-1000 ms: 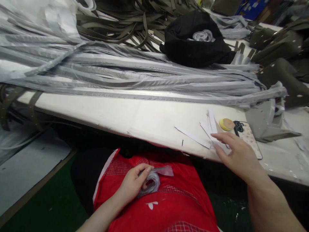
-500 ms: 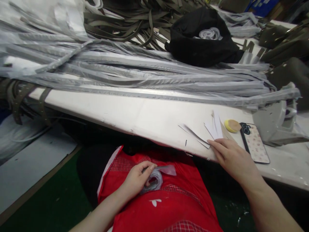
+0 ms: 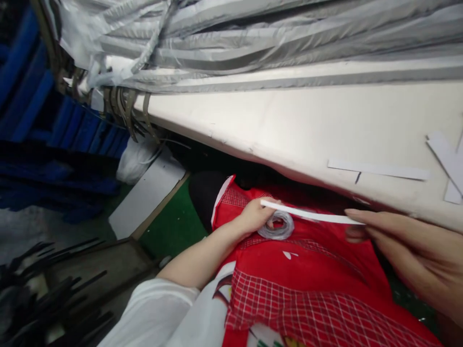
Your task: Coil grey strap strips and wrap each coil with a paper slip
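My left hand [image 3: 254,215] is closed at the edge of a coiled roll of grey translucent strip [image 3: 278,232], which rests against the red checked apron [image 3: 321,284] on my lap. A narrow white strip [image 3: 311,213] runs between my two hands. Its left end lies at my left fingers, and whether they grip it I cannot tell. Its right end is pinched between the thumb and fingers of my right hand [image 3: 408,246], just off the table's front edge.
Long grey strips [image 3: 253,53] lie in a heap along the white table [image 3: 289,125]. Near its front edge lie a flat white strip [image 3: 379,170] and further white pieces [image 3: 446,156]. Brown straps [image 3: 130,111] hang over the left end. Blue stacked items [image 3: 68,125] stand beyond.
My right hand has lifted a white strip off the table and brought it across to my left hand. The view has swung left, so the phone and yellow tape roll are out of sight.
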